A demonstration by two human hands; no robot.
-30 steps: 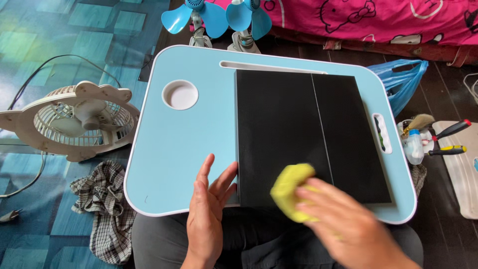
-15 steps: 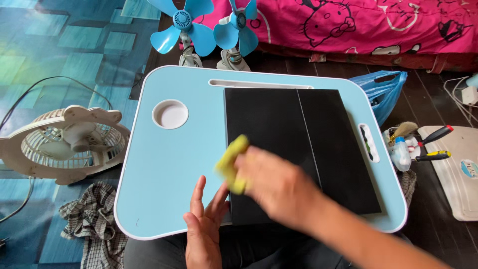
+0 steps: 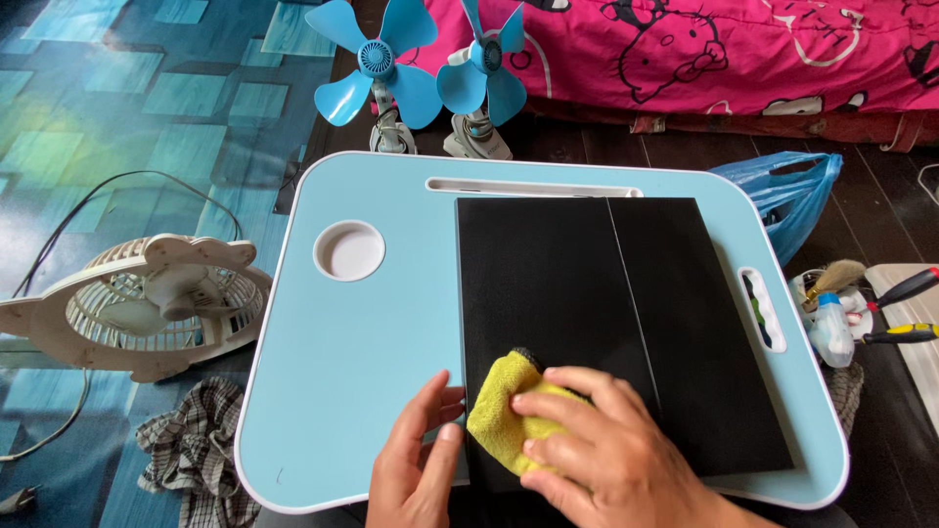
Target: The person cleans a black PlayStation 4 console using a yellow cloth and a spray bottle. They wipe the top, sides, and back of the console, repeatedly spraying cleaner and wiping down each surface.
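The lower edge of the view cuts off both wrists, and the near left corner of the flat black rectangular panel (image 3: 606, 323) lies hidden under the hands. The right hand (image 3: 597, 455) presses a crumpled yellow microfibre cloth (image 3: 504, 411) onto that near left part of the panel, fingers curled over the cloth and closed on it; a small dark patch shows at the cloth's top edge, too small to make out. The left hand (image 3: 416, 464) lies flat with fingers spread loosely, holding nothing, its fingertips against the panel's left edge on the light blue plastic lap table (image 3: 362, 362). A thin seam runs down the panel right of its middle.

The table's round white cup recess (image 3: 349, 250) holds nothing visible. The long slot (image 3: 533, 186) along its far edge looks bare, and the handle cut-out (image 3: 761, 310) on its right side shows something dark and green inside, unclear.

To the right, half cut off, a small cluster holds a brush (image 3: 831, 277), a white squeeze bottle (image 3: 829, 328) and tools with red and yellow handles (image 3: 905, 313). A blue plastic bag (image 3: 787, 191) sits behind them. Left stands a cream desk fan (image 3: 147, 303); a checked rag (image 3: 196, 450) lies below it. Two blue-bladed fans (image 3: 421, 64) stand beyond the table.
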